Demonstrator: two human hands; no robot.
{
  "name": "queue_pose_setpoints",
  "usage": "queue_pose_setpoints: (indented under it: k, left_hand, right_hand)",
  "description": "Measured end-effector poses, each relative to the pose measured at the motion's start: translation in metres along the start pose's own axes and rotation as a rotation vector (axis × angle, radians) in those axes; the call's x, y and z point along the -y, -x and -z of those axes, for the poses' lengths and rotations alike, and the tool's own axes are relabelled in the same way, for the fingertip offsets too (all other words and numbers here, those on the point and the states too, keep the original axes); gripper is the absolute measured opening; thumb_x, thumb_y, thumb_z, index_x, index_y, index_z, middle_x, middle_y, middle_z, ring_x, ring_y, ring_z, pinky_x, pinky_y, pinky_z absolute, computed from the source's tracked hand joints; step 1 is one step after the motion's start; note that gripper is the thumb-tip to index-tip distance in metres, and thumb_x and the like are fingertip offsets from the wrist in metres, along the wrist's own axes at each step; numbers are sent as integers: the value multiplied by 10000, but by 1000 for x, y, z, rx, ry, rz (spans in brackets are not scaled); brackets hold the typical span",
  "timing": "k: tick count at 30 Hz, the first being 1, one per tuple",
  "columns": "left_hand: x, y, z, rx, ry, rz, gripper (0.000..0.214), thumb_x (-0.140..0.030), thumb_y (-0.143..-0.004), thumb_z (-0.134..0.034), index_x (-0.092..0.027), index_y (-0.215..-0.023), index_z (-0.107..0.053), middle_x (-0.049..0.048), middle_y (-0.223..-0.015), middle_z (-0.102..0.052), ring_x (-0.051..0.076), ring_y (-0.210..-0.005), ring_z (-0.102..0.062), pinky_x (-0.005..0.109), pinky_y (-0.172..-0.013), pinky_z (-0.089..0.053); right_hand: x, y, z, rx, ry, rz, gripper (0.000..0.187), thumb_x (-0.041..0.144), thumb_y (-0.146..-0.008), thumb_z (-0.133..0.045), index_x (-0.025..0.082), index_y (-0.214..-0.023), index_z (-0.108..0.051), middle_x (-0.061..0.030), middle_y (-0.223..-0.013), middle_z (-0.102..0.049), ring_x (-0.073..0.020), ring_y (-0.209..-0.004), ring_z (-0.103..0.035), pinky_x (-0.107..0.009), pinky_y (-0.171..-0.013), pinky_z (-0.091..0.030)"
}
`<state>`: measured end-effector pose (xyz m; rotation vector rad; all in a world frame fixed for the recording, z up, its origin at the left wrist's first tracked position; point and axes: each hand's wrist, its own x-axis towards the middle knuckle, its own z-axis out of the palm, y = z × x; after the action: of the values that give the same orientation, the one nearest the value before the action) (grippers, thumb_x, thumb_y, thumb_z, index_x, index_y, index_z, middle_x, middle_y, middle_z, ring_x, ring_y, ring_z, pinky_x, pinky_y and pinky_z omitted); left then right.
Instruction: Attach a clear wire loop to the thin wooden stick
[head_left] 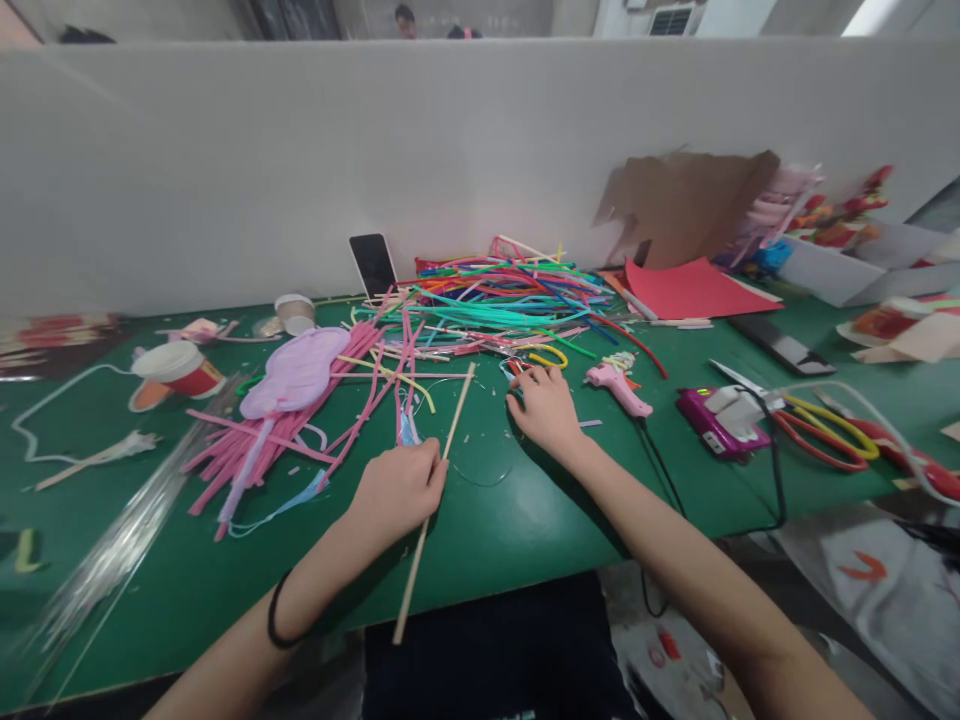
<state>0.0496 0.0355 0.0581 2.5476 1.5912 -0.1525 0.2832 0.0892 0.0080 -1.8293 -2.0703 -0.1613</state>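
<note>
My left hand (401, 488) is closed around a thin wooden stick (457, 412) that slants from the table's front edge up toward the middle. My right hand (546, 405) rests on the green table (525, 520) with fingers bent at a small red-handled tool (516, 368); what they grip is hard to make out. Just beyond lies a big heap of coloured pipe cleaners (495, 295). A bundle of pink strips (300, 430) and a lilac padded shape (296, 370) lie to the left.
A pink glue gun (616, 385) and a purple device (720, 418) with cords sit to the right, beside scissors with red and yellow handles (825, 425). Red paper (686, 288), a phone (373, 265) against the white partition, paper cups (176, 368) and clear rods (112, 560) are around.
</note>
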Motion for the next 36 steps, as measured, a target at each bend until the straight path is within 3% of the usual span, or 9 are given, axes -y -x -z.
queue_pose_setpoints:
  k: [5,9,13,16,20,23,29,33,36]
  left_hand:
    - [-5,-3,7,96,-38,-44,267,-338,-954,-417,-200,-769,-552,86,-744,-657,254,-698,-642,298,-555,-318]
    - [0,-13,19,91,86,-121,416,-466,-953,-445,-196,-656,-554,62,-700,-646,217,-673,-614,292,-568,-316]
    - [17,-35,26,-88,164,-117,458,-488,-993,-355,-194,-771,-627,54,-746,-665,212,-720,-624,295,-618,-378]
    - [31,-52,16,-330,-14,55,291,-340,-978,-428,-171,-997,-664,127,-1048,-678,283,-1004,-623,328,-738,-447]
    - [39,-64,-6,-311,-105,94,264,-339,-948,-517,-141,-1063,-650,169,-1126,-643,315,-1072,-606,365,-835,-485]
    - [41,-66,-14,-313,-103,135,261,-302,-945,-517,-116,-1093,-624,193,-1163,-629,328,-1088,-607,375,-840,-495]
    - [52,-67,-17,-285,17,198,234,-220,-957,-393,-131,-1024,-600,164,-998,-689,302,-911,-671,355,-703,-480]
    - [57,-66,-16,-362,161,236,216,-270,-951,-414,-164,-1022,-588,104,-837,-693,264,-752,-671,320,-638,-432]
    - [59,-65,-13,-500,330,232,183,-297,-939,-444,-190,-986,-585,46,-713,-651,221,-660,-635,293,-621,-404]
  right_hand:
    - [-9,-4,2,-18,43,-29,272,305,-922,-563,122,-1050,-719,-175,-1092,-632,-342,-1070,-455,-437,-888,-407]
    - [-11,-6,-1,-3,32,-35,250,265,-925,-548,115,-1009,-730,-178,-1084,-638,-335,-1054,-464,-444,-894,-413]
    - [-10,-4,-3,16,-11,-73,252,228,-926,-520,86,-1006,-712,-192,-1107,-615,-330,-1058,-472,-444,-884,-421]
    - [-11,-3,-2,-27,-30,-68,242,202,-922,-509,75,-1020,-691,-196,-1157,-581,-339,-1067,-459,-449,-879,-420]
    - [-13,-2,0,-101,-81,-72,229,221,-940,-490,94,-1000,-671,-182,-1112,-573,-333,-1052,-455,-453,-874,-417]
    - [-11,-1,0,-81,-58,-87,265,328,-926,-556,104,-1005,-674,-193,-1125,-562,-353,-1068,-446,-467,-866,-420]
    - [-2,3,-5,14,21,-130,269,263,-914,-558,52,-1042,-665,-249,-1147,-561,-385,-1078,-448,-471,-827,-437]
    - [-8,2,-5,-79,-23,-119,224,248,-922,-528,84,-981,-669,-232,-1117,-582,-362,-1035,-476,-476,-835,-434]
    - [-14,0,-2,-152,-126,-102,178,256,-925,-522,136,-920,-653,-186,-1044,-624,-329,-988,-520,-453,-844,-434]
